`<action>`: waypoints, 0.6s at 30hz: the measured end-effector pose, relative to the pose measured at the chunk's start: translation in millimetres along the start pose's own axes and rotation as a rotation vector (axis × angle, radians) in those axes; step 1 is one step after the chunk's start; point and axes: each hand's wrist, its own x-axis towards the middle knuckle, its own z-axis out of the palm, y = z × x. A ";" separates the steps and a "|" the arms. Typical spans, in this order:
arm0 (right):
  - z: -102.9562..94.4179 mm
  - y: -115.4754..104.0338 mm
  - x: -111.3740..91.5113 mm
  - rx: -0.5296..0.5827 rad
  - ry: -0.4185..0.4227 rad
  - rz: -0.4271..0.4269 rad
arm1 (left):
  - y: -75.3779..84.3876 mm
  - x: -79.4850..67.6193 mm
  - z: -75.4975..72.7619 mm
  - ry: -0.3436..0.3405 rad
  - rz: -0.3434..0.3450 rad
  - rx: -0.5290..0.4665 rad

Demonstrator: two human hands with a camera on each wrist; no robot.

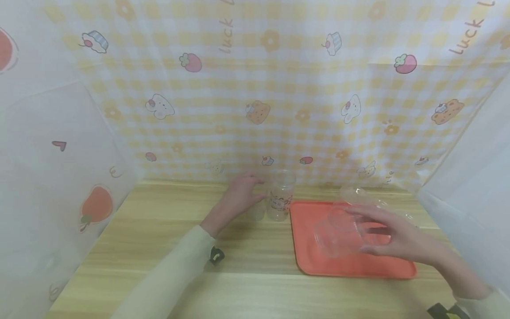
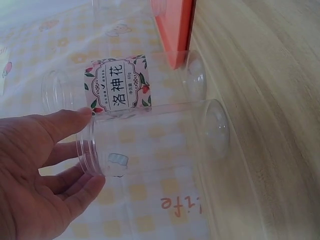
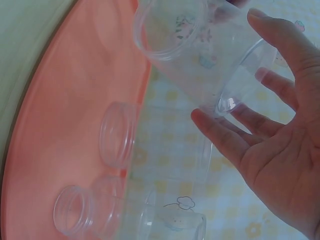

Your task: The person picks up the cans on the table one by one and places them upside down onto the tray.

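Note:
My left hand pinches the neck of a clear plastic jar between thumb and fingers. That jar stands upright on the table. Right beside it is a similar clear jar with a pink floral label bearing Chinese characters. Over the orange tray, my right hand holds another clear jar near its base, thumb on one side and fingers on the other. This jar is tilted, its mouth facing away from the palm. More clear jars, including one jar seen below the held one, are at the tray.
The wooden table backs onto a yellow checked cloth with cartoon prints. White sheets hang along both sides. Several transparent jars lie around the tray's far right part.

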 end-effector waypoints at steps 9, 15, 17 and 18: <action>-6.8 4.1 -3.8 0.006 -0.014 -0.069 | 1.2 0.7 0.2 -0.010 -0.016 0.016; -12.5 2.4 -5.6 -0.016 -0.042 -0.020 | 3.7 -0.3 -2.3 -0.018 -0.009 0.025; -13.9 2.0 -6.0 -0.021 -0.049 -0.015 | 4.2 -0.9 -3.0 -0.021 -0.010 0.022; -14.2 1.6 -6.3 -0.026 -0.051 -0.013 | 4.3 -1.2 -3.1 -0.022 -0.010 0.021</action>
